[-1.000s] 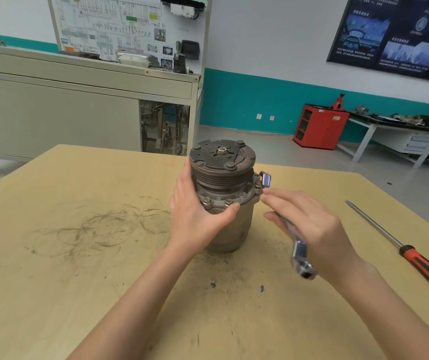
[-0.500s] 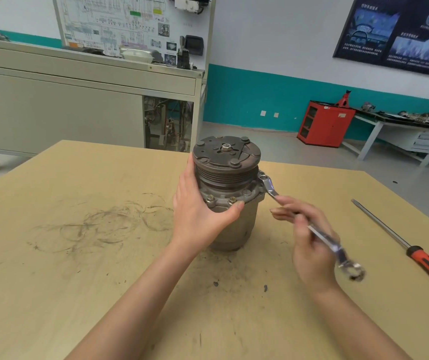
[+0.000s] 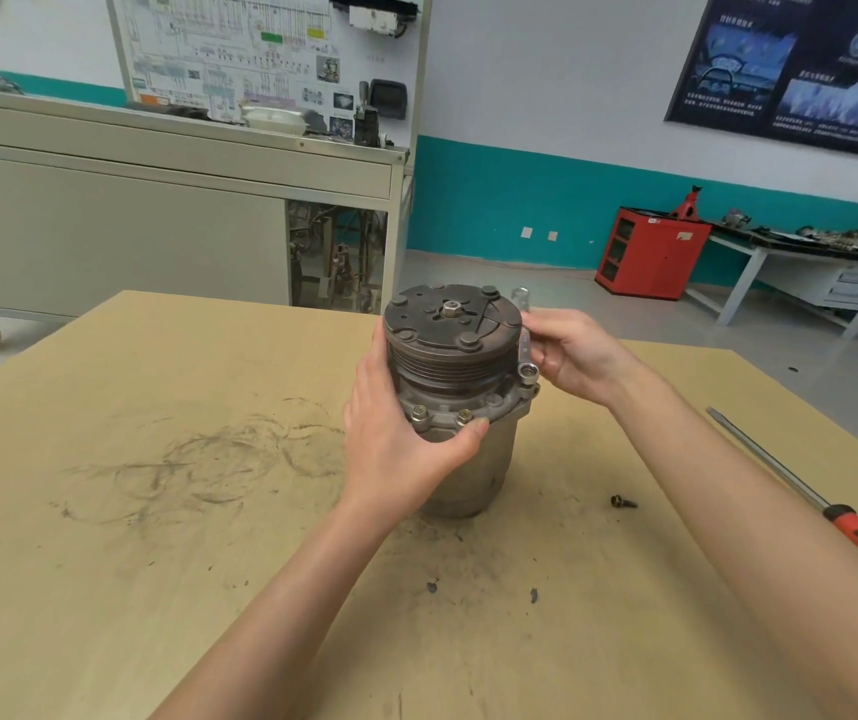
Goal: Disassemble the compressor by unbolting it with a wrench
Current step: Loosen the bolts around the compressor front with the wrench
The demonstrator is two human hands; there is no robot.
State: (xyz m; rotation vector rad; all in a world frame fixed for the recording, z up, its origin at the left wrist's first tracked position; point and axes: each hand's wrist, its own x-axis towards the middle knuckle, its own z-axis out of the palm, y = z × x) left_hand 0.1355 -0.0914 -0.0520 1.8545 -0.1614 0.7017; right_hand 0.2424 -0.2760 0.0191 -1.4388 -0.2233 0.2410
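The grey metal compressor (image 3: pixel 460 402) stands upright on the wooden table (image 3: pixel 157 511), its dark pulley disc facing up. My left hand (image 3: pixel 396 439) wraps around its left side, thumb resting on the bolted flange. My right hand (image 3: pixel 577 356) is on its right side and holds a silver wrench (image 3: pixel 524 345). The wrench points up and away, with its ring end down on a flange bolt at the right. Two more bolts show on the front of the flange. A loose bolt (image 3: pixel 623 502) lies on the table to the right of the compressor.
A long screwdriver (image 3: pixel 821 506) with a red and black handle lies near the table's right edge. Dark grease smears mark the tabletop to the left. Beyond the table stand a grey cabinet (image 3: pixel 157 226) and a red tool cabinet (image 3: pixel 650 252).
My right hand has swung the wrench from pointing toward me and to the right, round to pointing away behind the compressor. My left hand stays on the compressor. A loose bolt now shows on the table.
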